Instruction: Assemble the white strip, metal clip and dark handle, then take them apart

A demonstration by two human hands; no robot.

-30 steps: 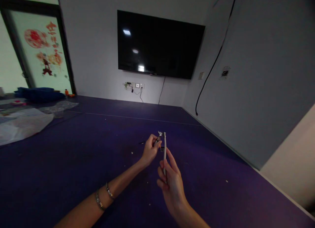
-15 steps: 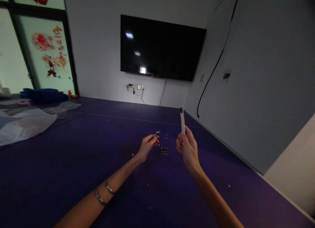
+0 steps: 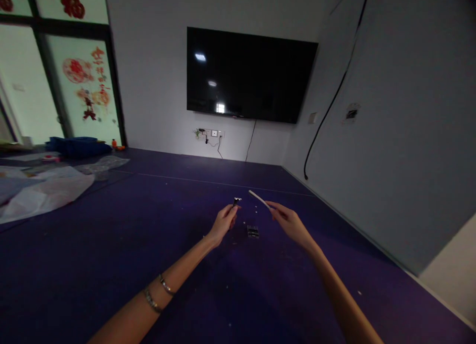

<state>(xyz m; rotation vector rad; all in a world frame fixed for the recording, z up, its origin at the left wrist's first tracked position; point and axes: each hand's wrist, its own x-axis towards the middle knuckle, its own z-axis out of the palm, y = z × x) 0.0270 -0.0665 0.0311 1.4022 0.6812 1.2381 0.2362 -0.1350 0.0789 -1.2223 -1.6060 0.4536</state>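
My left hand (image 3: 223, 222) is closed around a small T-shaped tool (image 3: 236, 200) that looks like a razor. Its shiny metal head points up beyond the fingers, and the palm hides most of the handle. Between the thumb and fingers of my right hand (image 3: 288, 220) is a slim, pale, slightly curved stick (image 3: 259, 199), perhaps a brush. It slants up to the left, its far end near the tool's head but apart from it. On the purple surface (image 3: 208, 294) below and between both hands lies a small dark case (image 3: 253, 231).
Small white bits are scattered about the surface. Clear plastic sheeting (image 3: 52, 193), a dark blue cloth bundle (image 3: 78, 146) and a small orange object (image 3: 117, 145) lie at the left. A television (image 3: 249, 76) hangs on the wall; a black cable (image 3: 327, 111) dangles at the right.
My right hand has tipped the pale stick from upright to leaning left, bringing its end closer to the T-shaped tool. My left hand has turned the tool's head more upright. The view has shifted slightly left.
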